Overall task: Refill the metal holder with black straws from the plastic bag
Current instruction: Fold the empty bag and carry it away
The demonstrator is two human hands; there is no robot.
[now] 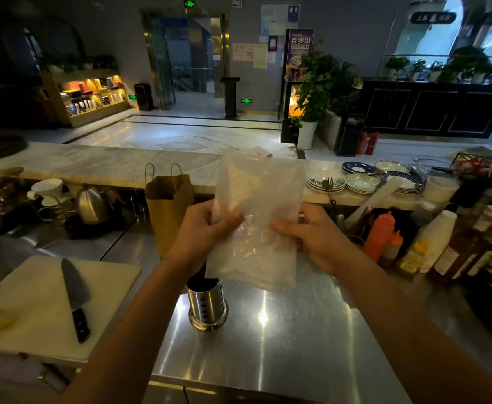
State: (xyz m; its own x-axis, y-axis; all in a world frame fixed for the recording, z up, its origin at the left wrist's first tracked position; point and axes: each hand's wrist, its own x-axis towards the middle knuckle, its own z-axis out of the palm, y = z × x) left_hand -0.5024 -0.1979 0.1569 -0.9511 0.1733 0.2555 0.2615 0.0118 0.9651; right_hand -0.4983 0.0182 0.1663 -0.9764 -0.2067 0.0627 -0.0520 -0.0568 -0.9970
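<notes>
A clear, crinkled plastic bag [258, 211] is held upright in front of me, flat, with no straws showing through it. My left hand [202, 228] pinches its left edge and my right hand [312, 234] pinches its right edge, both about mid-height. Just below the bag's lower left corner stands the perforated metal holder [207, 304] on the steel counter [282, 339]. Black straws [199, 275] stick up out of the holder, their tops hidden behind the bag and my left wrist.
A white cutting board [35, 301] with a black-handled knife [75, 295] and a yellow scrap lies at left. A brown paper bag [167, 202] stands behind my left hand, a kettle [91, 204] farther left. Sauce bottles [380, 236], stacked cups and plates [361, 182] crowd the right.
</notes>
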